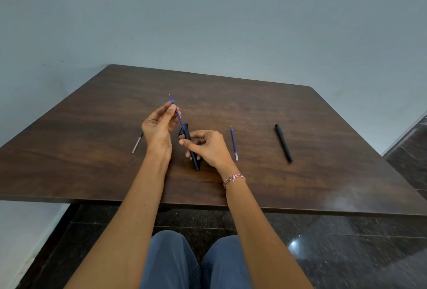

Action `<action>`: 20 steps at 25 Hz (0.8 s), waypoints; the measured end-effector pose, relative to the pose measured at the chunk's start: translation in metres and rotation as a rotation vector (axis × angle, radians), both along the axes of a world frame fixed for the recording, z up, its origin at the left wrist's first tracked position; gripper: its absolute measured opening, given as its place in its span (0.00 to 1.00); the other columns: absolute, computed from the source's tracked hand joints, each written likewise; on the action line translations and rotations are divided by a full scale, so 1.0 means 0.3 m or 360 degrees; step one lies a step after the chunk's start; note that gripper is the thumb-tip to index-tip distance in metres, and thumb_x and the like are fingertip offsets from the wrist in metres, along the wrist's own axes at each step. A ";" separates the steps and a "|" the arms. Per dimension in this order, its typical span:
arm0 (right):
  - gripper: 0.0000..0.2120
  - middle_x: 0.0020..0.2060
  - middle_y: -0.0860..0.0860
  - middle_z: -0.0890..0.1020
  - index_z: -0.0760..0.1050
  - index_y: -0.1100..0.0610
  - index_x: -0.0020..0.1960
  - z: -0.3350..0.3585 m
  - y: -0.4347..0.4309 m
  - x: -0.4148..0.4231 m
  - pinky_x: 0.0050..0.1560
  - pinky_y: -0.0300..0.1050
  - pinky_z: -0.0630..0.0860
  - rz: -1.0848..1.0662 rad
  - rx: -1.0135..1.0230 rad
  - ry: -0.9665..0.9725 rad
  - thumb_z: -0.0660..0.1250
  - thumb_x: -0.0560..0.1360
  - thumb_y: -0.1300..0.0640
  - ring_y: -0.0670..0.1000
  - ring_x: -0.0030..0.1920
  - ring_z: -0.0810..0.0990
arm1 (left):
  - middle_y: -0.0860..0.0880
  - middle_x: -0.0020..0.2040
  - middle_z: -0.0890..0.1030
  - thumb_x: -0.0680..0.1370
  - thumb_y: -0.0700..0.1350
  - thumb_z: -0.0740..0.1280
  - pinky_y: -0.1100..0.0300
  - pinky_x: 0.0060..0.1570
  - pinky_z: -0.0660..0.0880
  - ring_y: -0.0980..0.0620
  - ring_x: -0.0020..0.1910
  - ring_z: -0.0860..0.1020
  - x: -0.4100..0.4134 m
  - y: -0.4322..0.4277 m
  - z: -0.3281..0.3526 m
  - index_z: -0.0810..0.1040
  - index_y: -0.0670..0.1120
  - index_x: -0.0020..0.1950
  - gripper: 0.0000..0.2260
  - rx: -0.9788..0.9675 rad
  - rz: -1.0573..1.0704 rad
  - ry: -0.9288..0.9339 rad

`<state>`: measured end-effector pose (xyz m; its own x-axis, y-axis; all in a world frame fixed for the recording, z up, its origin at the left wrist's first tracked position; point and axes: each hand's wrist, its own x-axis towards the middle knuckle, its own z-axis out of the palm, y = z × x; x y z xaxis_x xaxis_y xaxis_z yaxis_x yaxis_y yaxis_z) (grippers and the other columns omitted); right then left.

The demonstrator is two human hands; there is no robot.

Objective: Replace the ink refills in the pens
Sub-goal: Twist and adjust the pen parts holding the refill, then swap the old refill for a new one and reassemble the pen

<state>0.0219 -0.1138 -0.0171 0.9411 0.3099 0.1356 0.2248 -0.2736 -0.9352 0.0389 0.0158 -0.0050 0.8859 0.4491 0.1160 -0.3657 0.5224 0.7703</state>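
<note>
Two black pens and three refills show on the dark wooden table [231, 104]. One black pen barrel [191, 148] is in the right hand [209, 149], about midway between the left and right edges and nearer the front edge than the far one. The second black pen [283, 142] lies whole on the wood towards the right edge, well apart from both hands.

Of the refills, one blue refill [176, 111] is held by the left hand [158, 130]; its lower end meets the open top of the held barrel, and its tip points up and towards the far left corner. A second blue refill [234, 143] lies flat just beside the right hand, between that hand and the lying pen. A third, pale refill [137, 143] lies on the left hand's outer side, towards the left edge, partly hidden behind that hand.

The left hand's thumb [169, 109] and forefinger pinch the blue refill near its upper part, the other fingers loosely curled beneath. The right hand's fingers are curled around the barrel's middle, the thumb [188, 144] pressed across its front; the barrel's lower end pokes out below the hand, close over the wood. A pink braided bracelet [233, 178] sits on the right wrist.
</note>
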 end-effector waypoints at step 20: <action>0.05 0.26 0.45 0.80 0.82 0.51 0.47 -0.011 -0.007 0.009 0.32 0.33 0.76 0.0174 -0.0005 0.0004 0.72 0.73 0.59 0.43 0.28 0.78 | 0.50 0.33 0.84 0.74 0.33 0.69 0.65 0.40 0.78 0.57 0.34 0.82 0.010 0.031 0.002 0.80 0.41 0.44 0.05 -0.0658 0.0226 -0.0022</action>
